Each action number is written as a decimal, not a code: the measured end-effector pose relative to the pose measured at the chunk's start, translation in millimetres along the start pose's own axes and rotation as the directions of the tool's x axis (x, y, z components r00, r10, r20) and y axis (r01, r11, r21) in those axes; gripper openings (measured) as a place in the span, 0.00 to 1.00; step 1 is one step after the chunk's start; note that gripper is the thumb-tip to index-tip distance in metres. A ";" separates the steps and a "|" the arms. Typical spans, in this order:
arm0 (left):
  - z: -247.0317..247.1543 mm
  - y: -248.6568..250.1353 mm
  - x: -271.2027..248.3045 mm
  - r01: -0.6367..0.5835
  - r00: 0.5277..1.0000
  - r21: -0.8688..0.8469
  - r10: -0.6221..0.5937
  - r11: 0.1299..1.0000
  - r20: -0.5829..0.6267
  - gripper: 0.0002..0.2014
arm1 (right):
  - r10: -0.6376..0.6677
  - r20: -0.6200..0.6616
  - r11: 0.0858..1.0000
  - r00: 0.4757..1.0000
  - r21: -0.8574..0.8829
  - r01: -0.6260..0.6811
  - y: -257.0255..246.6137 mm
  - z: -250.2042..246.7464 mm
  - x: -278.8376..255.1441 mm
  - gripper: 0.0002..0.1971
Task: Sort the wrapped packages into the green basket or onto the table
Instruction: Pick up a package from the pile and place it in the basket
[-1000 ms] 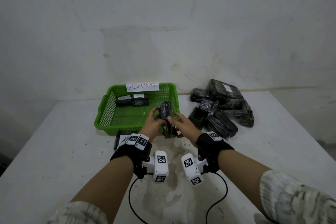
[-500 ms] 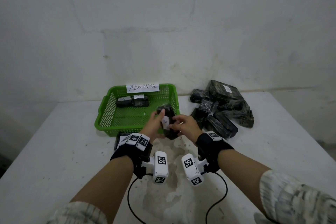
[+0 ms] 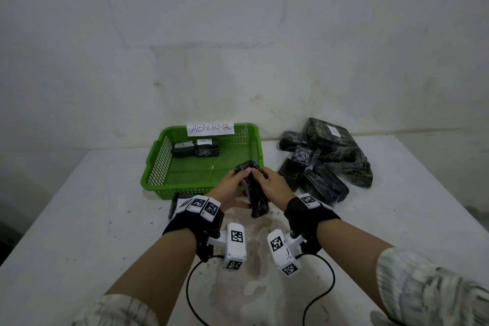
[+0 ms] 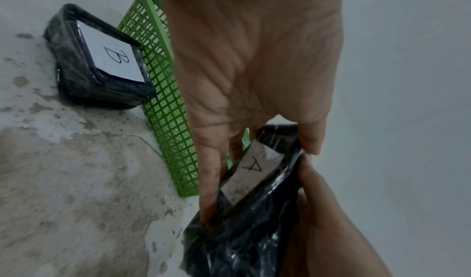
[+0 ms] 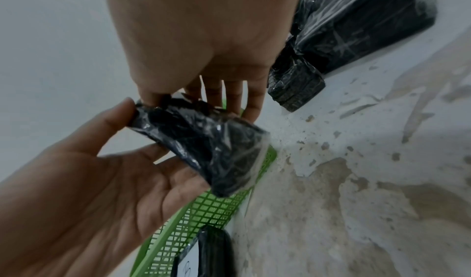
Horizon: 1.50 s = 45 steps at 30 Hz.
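Both hands hold one black wrapped package (image 3: 255, 194) just above the green basket's (image 3: 158, 164) near right corner. My left hand (image 3: 239, 180) grips its left side, thumb on the upper end, fingers underneath. My right hand (image 3: 260, 176) pinches its far upper end. In the left wrist view the package (image 4: 244, 221) carries a white label marked "A" (image 4: 252, 166). The right wrist view shows its plain black side (image 5: 211, 150). Two wrapped packages (image 3: 195, 149) labelled "A" lie at the back of the basket.
A black package labelled "B" (image 4: 102, 64) lies on the table against the basket's near wall, partly hidden by my left wrist (image 3: 177, 204). A pile of several black wrapped packages (image 3: 328, 156) sits to the right of the basket. A wall rises behind the table.
The held package has been turned between my hands: its white label faced me half a second ago and now faces left. Its near end has dropped towards the table.
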<state>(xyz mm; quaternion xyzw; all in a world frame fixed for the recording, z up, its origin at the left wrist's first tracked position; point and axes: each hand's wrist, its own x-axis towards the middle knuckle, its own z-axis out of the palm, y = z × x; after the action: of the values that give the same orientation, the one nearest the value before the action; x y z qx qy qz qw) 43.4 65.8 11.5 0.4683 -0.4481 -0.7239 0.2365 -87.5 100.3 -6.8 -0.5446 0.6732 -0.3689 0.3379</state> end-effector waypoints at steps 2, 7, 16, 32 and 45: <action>-0.6 -0.2 0.7 0.003 1.000 0.025 -0.003 1.000 0.016 0.18 | -0.048 -0.036 0.991 0.998 -0.127 0.043 -0.1 -1.2 0.0 0.20; 1.3 -1.2 3.0 -0.012 1.000 0.026 0.012 1.000 0.004 0.16 | -0.095 -0.069 0.962 0.993 -0.264 0.074 -2.6 -2.7 1.0 0.19; -2.4 1.4 9.1 -0.047 0.991 -0.095 0.034 0.994 -0.128 0.18 | -0.005 0.053 0.978 0.999 -0.206 0.016 3.6 0.2 -8.9 0.21; -3.9 -6.0 15.9 -0.112 0.971 0.202 0.151 0.973 -0.187 0.31 | 0.046 0.199 0.998 0.979 0.040 -0.055 -3.1 1.7 -14.1 0.15; -8.1 -7.5 11.8 -0.121 0.969 0.323 0.182 0.939 -0.167 0.19 | 0.076 0.234 0.912 0.969 0.378 -0.162 -8.5 2.9 -16.6 0.33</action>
<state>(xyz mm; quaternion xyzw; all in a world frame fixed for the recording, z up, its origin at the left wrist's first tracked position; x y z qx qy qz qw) 45.9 57.0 -1.8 0.5319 -0.5657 -0.5748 0.2581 -77.9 115.1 0.1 -0.4597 0.5770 -0.4146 0.5328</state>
